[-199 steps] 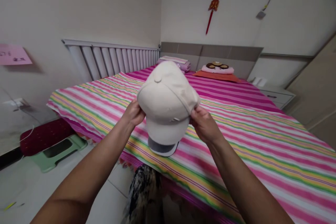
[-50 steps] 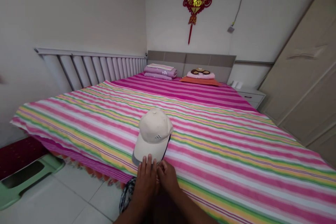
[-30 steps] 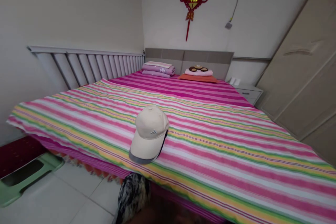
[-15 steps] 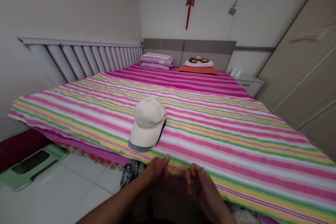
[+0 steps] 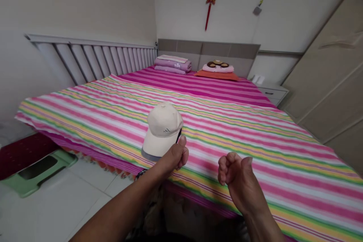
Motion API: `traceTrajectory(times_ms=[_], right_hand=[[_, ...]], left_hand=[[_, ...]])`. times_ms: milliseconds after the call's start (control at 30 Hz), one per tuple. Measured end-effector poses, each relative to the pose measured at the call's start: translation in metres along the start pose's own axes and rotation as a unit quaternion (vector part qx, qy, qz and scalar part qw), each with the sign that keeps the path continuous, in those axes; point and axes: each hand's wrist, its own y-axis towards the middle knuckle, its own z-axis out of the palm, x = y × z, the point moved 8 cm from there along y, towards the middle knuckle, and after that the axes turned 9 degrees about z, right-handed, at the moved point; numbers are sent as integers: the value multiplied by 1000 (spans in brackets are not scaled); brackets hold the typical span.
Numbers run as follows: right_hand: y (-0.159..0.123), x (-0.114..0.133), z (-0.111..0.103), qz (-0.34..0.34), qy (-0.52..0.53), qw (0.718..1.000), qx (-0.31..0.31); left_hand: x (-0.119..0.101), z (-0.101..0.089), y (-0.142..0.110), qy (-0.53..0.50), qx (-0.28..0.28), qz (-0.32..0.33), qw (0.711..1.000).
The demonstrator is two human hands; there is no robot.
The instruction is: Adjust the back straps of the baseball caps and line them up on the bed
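A cream baseball cap (image 5: 163,124) with a grey-edged brim and a small dark logo lies on the striped sheet (image 5: 113,121), its brim towards me. My left hand (image 5: 177,155) is in front of the brim's right side and covers part of it; whether they touch I cannot tell. Its fingers are loosely curled, the thumb raised apart from them, and no object shows in it. Farther right, my right hand (image 5: 236,174) hovers above the sheet near the bed's front edge. Its palm is turned inward, fingers half bent and thumb apart, holding nothing.
Folded purple bedding (image 5: 172,65) and an orange pillow (image 5: 217,75) with a pink folded item on top lie by the headboard (image 5: 187,47). A white slatted rail (image 5: 99,55) borders the left side. A green stool (image 5: 42,181) stands on the tiles; a nightstand (image 5: 270,92) is at right.
Both hands have risen and moved forward over the bed, the left one to the cap's brim and the right one farther to the right. The cap keeps its place on the sheet.
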Motion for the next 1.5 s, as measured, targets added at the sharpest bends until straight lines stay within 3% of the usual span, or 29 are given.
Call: traceTrajectory(times_ms=[133,233,367,500,700,900,1000,1133,1233,1367,1433,1500], right_hand=[[7,-37,0,72,-107,992,15],[19,-72,-3,131,-147,980,24],[43,-110,8,177,-153,972,39],[67,-132,30,198,-157,967,43],[72,-144,52,212,-143,965,61],[62,-130,47,198,-119,970,74],[56,-108,43,158,-99,979,78],[39,-57,41,10,-33,995,97],[26,-31,26,-66,42,996,37],[20,-27,6,-64,108,991,-42],[19,-31,1,-48,112,991,-52],[17,-36,-4,-37,112,992,-52]], left_hand=[[39,-26,-15,-19,-45,-22,999],[77,-53,-35,-93,-117,-52,987],[123,-80,-60,-255,-235,-155,925],[129,-94,-64,-347,-327,-155,865],[114,-98,-52,-383,-369,-136,836],[60,-105,-22,-407,-322,66,852],[50,-91,-20,-404,-280,115,863],[77,-52,-34,-413,-217,61,883],[107,-21,-49,-420,-166,-11,892],[127,12,-61,-427,-28,-51,902],[128,15,-62,-428,18,-50,902],[128,9,-58,-437,24,-51,898]])
